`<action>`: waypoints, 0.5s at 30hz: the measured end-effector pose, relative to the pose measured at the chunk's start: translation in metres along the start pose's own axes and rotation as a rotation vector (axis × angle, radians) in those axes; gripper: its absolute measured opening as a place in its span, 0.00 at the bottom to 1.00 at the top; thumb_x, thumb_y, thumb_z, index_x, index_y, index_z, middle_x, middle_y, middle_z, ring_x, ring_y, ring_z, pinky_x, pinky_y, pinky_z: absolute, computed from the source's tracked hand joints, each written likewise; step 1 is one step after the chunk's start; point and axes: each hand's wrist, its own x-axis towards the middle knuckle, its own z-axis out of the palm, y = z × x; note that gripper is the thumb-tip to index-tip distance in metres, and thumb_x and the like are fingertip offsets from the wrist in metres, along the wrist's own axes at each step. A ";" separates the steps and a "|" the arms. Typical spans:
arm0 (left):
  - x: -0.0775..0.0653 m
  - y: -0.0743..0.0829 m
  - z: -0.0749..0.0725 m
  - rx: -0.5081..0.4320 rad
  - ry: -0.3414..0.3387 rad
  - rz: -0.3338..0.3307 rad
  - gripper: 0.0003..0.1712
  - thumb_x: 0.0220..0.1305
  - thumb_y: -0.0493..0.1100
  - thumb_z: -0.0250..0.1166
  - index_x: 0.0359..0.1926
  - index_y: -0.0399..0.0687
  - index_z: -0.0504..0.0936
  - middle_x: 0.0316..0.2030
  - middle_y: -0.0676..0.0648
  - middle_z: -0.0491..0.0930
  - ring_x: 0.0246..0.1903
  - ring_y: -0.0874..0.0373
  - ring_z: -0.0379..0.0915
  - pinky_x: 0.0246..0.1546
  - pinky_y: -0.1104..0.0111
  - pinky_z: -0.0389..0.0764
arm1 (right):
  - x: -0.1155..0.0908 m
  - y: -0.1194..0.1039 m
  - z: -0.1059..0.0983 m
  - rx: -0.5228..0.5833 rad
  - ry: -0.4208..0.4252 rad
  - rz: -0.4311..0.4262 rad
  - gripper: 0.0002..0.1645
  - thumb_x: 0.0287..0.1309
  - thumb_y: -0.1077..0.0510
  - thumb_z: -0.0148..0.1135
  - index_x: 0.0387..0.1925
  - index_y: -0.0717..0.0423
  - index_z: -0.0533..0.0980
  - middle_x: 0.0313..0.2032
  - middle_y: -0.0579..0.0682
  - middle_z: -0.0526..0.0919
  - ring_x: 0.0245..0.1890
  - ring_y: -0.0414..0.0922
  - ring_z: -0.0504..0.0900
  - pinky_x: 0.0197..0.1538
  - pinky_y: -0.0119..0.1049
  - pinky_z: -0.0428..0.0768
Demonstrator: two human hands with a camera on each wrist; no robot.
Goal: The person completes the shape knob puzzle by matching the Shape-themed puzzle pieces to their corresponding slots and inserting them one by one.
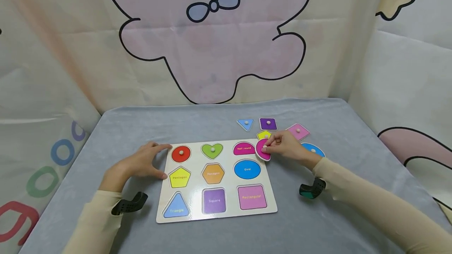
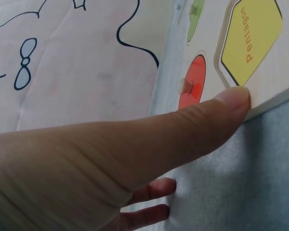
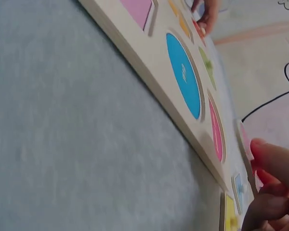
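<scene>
With thumb and fingertips, my right hand (image 1: pixel 288 147) pinches the small knob of a magenta half-round puzzle piece (image 1: pixel 260 154). The piece is tilted on edge at the upper right corner of a white shape puzzle board (image 1: pixel 231 193), overlapping the printed half-round recess (image 1: pixel 243 149) in the head view. My left hand (image 1: pixel 137 162) steadies the board's left edge, its thumb (image 2: pixel 233 98) lying beside the yellow pentagon recess (image 1: pixel 179 177) and its forefinger at the upper left corner. A red circle (image 1: pixel 181 154) and a green heart (image 1: pixel 212 151), both knobbed, sit in the board's top row.
Beyond the board lie a blue triangle (image 1: pixel 245 124), a purple square (image 1: pixel 268 124), a yellow pentagon piece (image 1: pixel 263 134) and a pink rectangle (image 1: pixel 299 131). A blue oval piece (image 1: pixel 314 149) is partly behind the right hand. Grey cloth (image 1: pixel 134 124) covers the table; printed curtains (image 1: pixel 212 50) enclose it.
</scene>
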 end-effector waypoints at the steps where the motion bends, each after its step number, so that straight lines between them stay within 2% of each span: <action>1: 0.000 0.000 0.000 0.001 -0.001 0.001 0.56 0.44 0.53 0.83 0.73 0.48 0.67 0.66 0.30 0.65 0.62 0.34 0.61 0.59 0.35 0.74 | 0.001 -0.001 0.002 0.003 0.007 -0.001 0.14 0.57 0.59 0.74 0.35 0.68 0.82 0.20 0.48 0.80 0.23 0.37 0.70 0.25 0.27 0.69; 9: -0.001 -0.001 0.001 0.003 -0.005 -0.007 0.56 0.44 0.54 0.83 0.73 0.49 0.67 0.66 0.30 0.66 0.61 0.35 0.62 0.58 0.35 0.75 | 0.009 -0.012 0.020 -0.006 0.058 0.075 0.14 0.56 0.56 0.75 0.33 0.64 0.82 0.22 0.48 0.82 0.27 0.43 0.72 0.25 0.28 0.69; 15: -0.002 -0.001 0.000 -0.010 -0.003 -0.006 0.56 0.45 0.54 0.82 0.74 0.49 0.66 0.66 0.30 0.65 0.62 0.34 0.62 0.59 0.35 0.74 | 0.018 -0.022 0.035 0.014 0.056 0.049 0.11 0.57 0.59 0.74 0.31 0.64 0.82 0.20 0.48 0.80 0.22 0.41 0.70 0.22 0.26 0.66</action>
